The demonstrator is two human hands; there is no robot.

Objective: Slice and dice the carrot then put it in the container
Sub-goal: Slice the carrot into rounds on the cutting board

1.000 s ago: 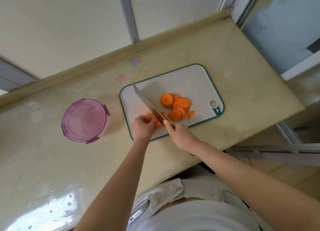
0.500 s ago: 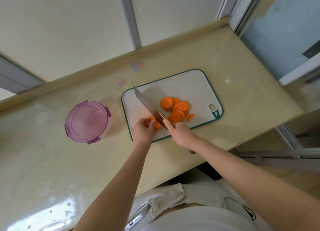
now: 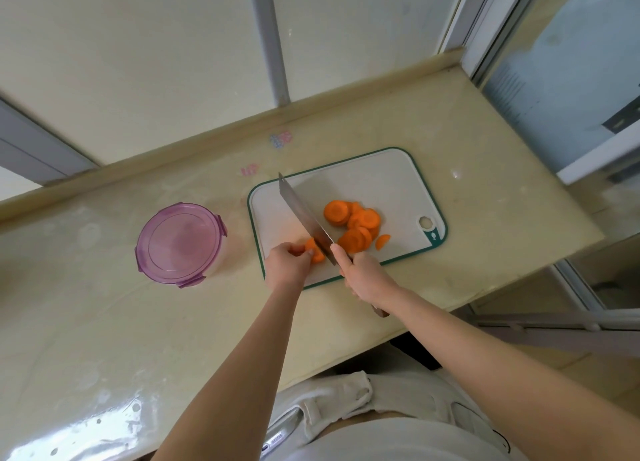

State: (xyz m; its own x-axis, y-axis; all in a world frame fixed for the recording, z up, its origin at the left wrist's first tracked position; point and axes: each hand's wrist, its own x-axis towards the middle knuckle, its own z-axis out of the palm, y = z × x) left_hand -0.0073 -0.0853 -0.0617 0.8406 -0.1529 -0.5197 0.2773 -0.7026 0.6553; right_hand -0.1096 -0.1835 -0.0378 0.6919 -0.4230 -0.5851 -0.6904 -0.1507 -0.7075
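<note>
The person is wearing a white top and pale grey trousers; something, perhaps a phone, is poking from a pocket.

The table is pale yellow and glossy, with a low raised edge along the wall at its far side. On the left part stands a round container, closed with a purple lid. To the right of it, near but apart, a white cutting board with a green rim lies a little turned. Two small faded stickers sit on the table beyond the board.
</note>
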